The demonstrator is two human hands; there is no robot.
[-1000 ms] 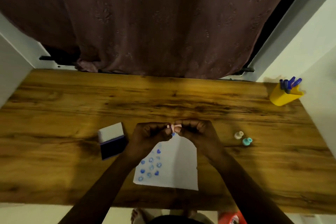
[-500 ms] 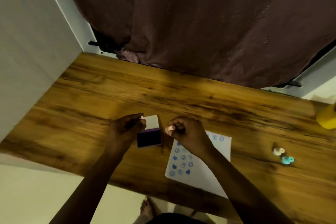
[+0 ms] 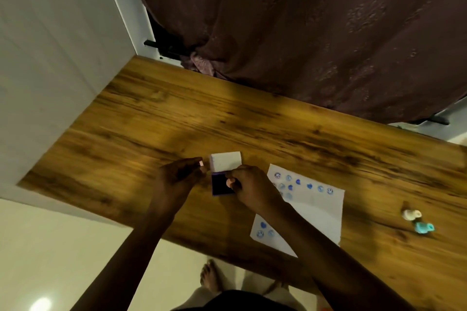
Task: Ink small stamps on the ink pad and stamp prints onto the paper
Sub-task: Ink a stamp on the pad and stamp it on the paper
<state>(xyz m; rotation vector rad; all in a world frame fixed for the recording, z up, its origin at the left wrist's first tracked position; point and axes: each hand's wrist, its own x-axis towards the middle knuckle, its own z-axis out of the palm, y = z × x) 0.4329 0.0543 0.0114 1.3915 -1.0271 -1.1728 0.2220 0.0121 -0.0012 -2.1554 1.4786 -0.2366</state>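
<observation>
The ink pad [image 3: 219, 185] lies open on the wooden table [image 3: 156, 118], with its white lid [image 3: 225, 161] folded back behind the dark blue pad. My right hand [image 3: 252, 185] pinches a small pink stamp [image 3: 229, 182] and holds it down at the pad's right edge. My left hand [image 3: 178, 177] is just left of the pad, with a small pink cap [image 3: 201, 163] held at its fingertips. The white paper [image 3: 318, 212] lies to the right and carries several blue prints, partly hidden by my right forearm.
A white stamp [image 3: 410, 214] and a teal stamp [image 3: 423, 227] lie on the table to the right of the paper. A dark curtain [image 3: 303, 33] hangs behind the table and a white wall [image 3: 50, 58] stands at the left. The table's near edge runs under my forearms.
My hands have parted from above the paper. Both went left to the ink pad, the right with the pink stamp, the left with the cap. The view has swung left.
</observation>
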